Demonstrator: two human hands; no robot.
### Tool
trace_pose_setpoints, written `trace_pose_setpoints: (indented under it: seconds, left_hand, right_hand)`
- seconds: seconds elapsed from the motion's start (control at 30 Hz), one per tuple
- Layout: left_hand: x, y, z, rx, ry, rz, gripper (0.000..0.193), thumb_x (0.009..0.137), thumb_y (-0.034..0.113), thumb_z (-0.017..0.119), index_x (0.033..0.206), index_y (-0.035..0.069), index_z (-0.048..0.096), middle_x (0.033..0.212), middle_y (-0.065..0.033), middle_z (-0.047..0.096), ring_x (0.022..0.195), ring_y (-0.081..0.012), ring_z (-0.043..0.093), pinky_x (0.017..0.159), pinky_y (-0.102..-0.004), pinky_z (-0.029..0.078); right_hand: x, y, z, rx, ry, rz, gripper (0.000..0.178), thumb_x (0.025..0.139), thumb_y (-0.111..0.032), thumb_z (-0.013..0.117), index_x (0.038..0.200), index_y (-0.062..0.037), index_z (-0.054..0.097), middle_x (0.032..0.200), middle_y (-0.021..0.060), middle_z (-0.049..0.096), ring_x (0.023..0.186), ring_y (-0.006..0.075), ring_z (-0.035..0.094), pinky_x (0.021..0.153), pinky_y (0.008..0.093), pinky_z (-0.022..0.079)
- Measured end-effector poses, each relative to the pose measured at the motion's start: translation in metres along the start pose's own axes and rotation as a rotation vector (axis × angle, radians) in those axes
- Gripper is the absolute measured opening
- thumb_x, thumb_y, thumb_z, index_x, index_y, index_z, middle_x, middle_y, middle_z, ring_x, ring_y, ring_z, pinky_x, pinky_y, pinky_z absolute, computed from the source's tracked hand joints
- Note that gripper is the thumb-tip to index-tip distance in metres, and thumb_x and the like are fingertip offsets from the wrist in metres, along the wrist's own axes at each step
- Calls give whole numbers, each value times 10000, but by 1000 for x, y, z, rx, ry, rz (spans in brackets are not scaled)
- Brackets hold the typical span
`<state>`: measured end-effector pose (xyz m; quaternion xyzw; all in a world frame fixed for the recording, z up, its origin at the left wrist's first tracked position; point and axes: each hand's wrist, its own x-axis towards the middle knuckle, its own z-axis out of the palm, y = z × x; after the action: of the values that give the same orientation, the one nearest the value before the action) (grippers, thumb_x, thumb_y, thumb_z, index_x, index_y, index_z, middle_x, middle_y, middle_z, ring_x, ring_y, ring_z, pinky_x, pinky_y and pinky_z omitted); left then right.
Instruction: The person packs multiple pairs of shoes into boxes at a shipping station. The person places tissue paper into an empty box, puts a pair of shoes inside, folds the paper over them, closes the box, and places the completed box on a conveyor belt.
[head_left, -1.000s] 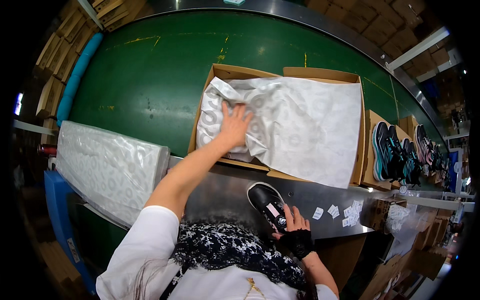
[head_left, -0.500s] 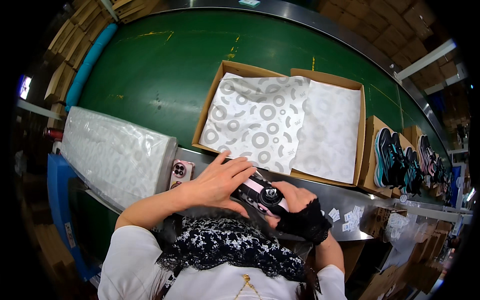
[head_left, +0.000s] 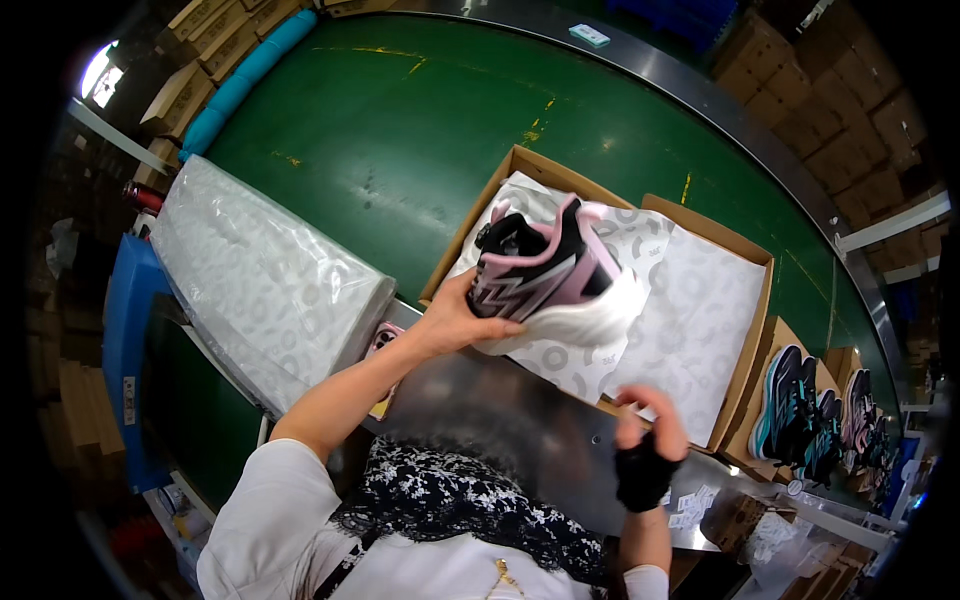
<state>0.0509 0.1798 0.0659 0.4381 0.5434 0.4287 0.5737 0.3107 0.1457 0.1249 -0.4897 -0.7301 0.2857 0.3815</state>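
Observation:
My left hand (head_left: 462,318) grips a pink, black and white sneaker (head_left: 535,285), thumb along its white sole and fingers around the black and pink side. It is held tilted above an open cardboard shoebox (head_left: 762,330); whether a second shoe is behind it I cannot tell. Patterned white tissue paper (head_left: 690,310) lines the box and lies beneath the sneaker. My right hand (head_left: 650,435), in a black fingerless glove, is blurred at the box's near edge. Its fingers are curled but apart, and nothing shows between them.
A plastic-wrapped stack of tissue paper (head_left: 270,275) lies left, with a pink phone (head_left: 385,340) partly behind my left forearm. Boxes with sneakers (head_left: 785,400) line the right side. Small white labels (head_left: 692,508) lie on the metal edge. The green belt (head_left: 400,130) stretches behind.
The sneaker has gone from the near metal edge up over the box, held in my left hand. My right hand has let go of it and moved right. The view has shifted too.

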Motion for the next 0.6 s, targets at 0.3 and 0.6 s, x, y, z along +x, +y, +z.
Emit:
trace_pose_setpoints:
  seconds: [0.3,0.6]
  left_hand:
    - [108,-114,81,-245,87,-484,720,806,459,544,1146,-157,391,1084,-186,529,963,-202,515,825,-297,410]
    - [61,-74,5,-153,237,122,471,904,399,381,1045,-31,513,1032,-136,550,933,-195,523,716,-352,452]
  right_hand:
    - [-94,70,55,684,-184,838,154,745,-116,631,885,-64,593,829,57,618,764,175,594,699,304,462]
    - [-46,114,93,122,267,420,393,712,-82,644,1075,-72,493,1057,105,548,946,214,527,733,360,426]
